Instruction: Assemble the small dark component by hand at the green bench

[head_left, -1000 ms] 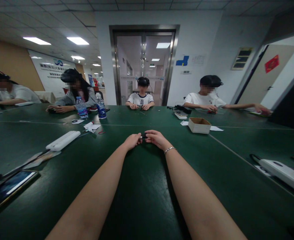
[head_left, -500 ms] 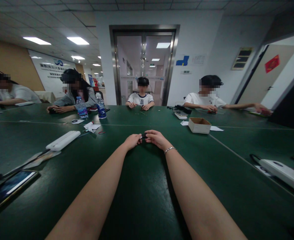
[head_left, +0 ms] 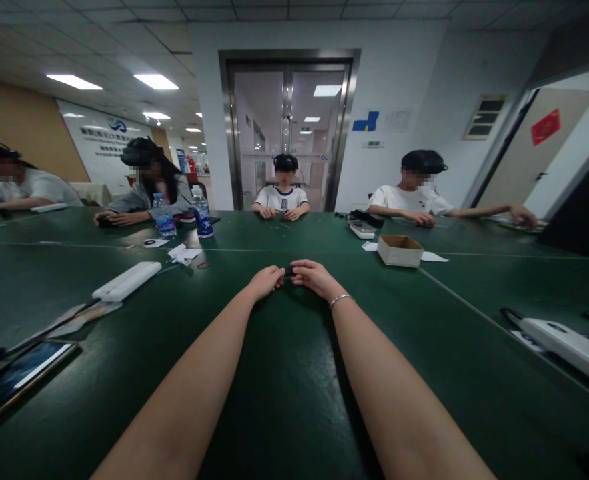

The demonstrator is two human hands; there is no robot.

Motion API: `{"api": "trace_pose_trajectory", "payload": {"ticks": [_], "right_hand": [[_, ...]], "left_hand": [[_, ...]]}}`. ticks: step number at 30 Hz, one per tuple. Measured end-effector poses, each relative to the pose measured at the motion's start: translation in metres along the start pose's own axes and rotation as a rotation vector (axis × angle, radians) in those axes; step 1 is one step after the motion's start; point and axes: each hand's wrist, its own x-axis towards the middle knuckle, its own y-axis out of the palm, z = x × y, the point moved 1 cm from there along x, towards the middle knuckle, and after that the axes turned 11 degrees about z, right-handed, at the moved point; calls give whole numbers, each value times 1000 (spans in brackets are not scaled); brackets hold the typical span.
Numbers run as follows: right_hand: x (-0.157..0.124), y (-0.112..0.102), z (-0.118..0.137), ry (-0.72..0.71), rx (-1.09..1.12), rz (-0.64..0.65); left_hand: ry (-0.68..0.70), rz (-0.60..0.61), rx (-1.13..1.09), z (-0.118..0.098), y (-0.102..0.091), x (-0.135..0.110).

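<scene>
Both arms reach forward over the green table (head_left: 289, 373). Between my hands is a small dark object (head_left: 289, 271), mostly covered by the fingers; its kind cannot be made out. My left hand (head_left: 266, 283) is closed on its left end, where a small bright spot shows at the fingertips. The fingers of my right hand (head_left: 314, 277) curl round its right end. A silver bracelet (head_left: 341, 300) circles my right wrist. The two hands are a short gap apart, bridged by the dark object.
An open cardboard box (head_left: 399, 257) stands ahead to the right. Ahead left are two bottles (head_left: 203, 213) and paper scraps (head_left: 184, 253). A white power strip (head_left: 127, 281) and a phone (head_left: 24, 377) lie left, another power strip (head_left: 569, 350) right. Several people (head_left: 284, 193) sit across the table.
My hands and the dark object have barely moved. At the far right, the other person's outstretched hand no longer shows the red thing seen by it before.
</scene>
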Motion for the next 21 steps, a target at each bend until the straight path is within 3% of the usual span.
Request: {"api": "trace_pose_trajectory", "payload": {"ticks": [21], "right_hand": [[1,-1,-2,-14,16,13]], "left_hand": [[23,2,6,-3,0,-4]]}}
